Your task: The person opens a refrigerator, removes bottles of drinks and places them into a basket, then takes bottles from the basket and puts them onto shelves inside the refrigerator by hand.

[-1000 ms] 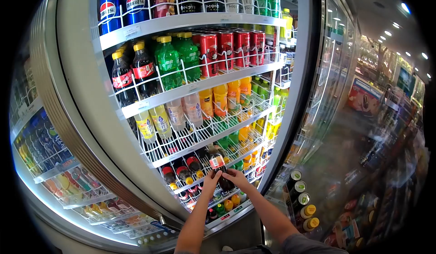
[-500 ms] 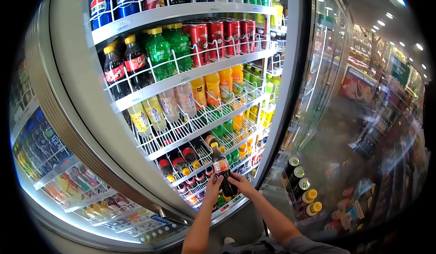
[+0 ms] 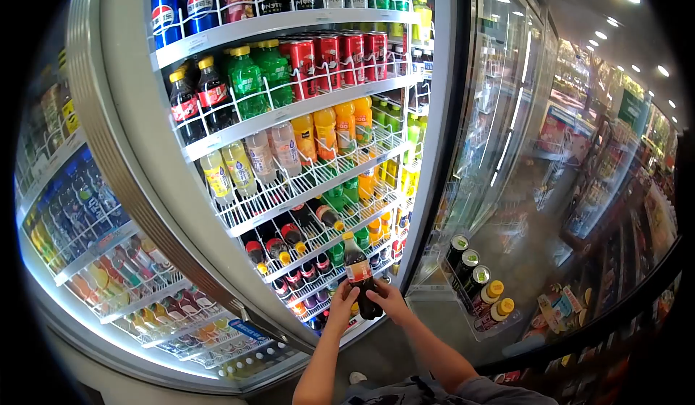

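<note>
A cola bottle (image 3: 357,269) with a yellow cap and an orange-red label stands slightly tilted between my two hands, in front of the open cooler. My left hand (image 3: 342,305) grips its lower part from the left. On the other side, my right hand (image 3: 392,302) closes around the lower part too, fingers partly behind the bottle. Just beyond its cap, another dark bottle (image 3: 329,217) lies on a wire shelf. More dark bottles with red labels (image 3: 293,236) lie to the left, their yellow caps facing outward.
Upper shelves hold green soda bottles (image 3: 246,79), red cans (image 3: 327,59) and orange drinks (image 3: 325,131) behind white wire rails. The open glass door (image 3: 499,115) is at the right. A clear bin (image 3: 499,324) with cans and yellow-capped bottles sits low right. A closed cooler is at left.
My viewpoint has shifted, so the shelves and door sit differently in view. Both hands still hold the cola bottle, now a little lower and farther right relative to the shelves.
</note>
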Demonstrator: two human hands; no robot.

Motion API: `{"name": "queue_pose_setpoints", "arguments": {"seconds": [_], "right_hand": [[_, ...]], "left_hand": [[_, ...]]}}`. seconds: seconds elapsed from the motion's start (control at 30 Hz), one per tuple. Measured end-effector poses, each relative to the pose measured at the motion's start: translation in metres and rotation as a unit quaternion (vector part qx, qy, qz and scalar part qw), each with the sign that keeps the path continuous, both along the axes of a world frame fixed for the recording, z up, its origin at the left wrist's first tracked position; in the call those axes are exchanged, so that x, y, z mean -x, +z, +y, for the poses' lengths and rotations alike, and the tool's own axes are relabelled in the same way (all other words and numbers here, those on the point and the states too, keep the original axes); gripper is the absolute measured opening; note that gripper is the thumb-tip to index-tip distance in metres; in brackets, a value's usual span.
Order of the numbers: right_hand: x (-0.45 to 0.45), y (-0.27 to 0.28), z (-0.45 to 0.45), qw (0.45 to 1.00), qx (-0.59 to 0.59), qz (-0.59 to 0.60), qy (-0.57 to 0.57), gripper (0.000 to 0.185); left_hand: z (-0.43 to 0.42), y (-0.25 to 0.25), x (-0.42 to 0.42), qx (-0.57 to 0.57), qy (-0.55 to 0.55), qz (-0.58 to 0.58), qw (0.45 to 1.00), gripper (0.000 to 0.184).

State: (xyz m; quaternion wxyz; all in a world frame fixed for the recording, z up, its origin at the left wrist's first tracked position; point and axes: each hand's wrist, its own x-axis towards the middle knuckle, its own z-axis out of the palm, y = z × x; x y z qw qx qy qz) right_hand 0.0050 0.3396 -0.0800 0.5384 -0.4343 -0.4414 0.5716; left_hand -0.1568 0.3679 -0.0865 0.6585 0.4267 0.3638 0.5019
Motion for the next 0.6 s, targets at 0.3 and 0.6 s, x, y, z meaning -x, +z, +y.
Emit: {"name": "queue_pose_setpoints", "arguments": {"seconds": [0.3, 0.6], "right_hand": [[-0.043, 0.018, -0.067, 0.999, -0.023, -0.003, 0.036, 0.061], [-0.052, 0.013, -0.117, 0.989, -0.062, -0.013, 0.135, 0.055]], "left_hand": [[-0.091, 0.012, -0.045, 0.001, 0.069, -0.048, 0.996, 0.052], [-0.180, 0.013, -0.061, 0.008, 0.188, -0.093, 0.978, 0.055]]}}
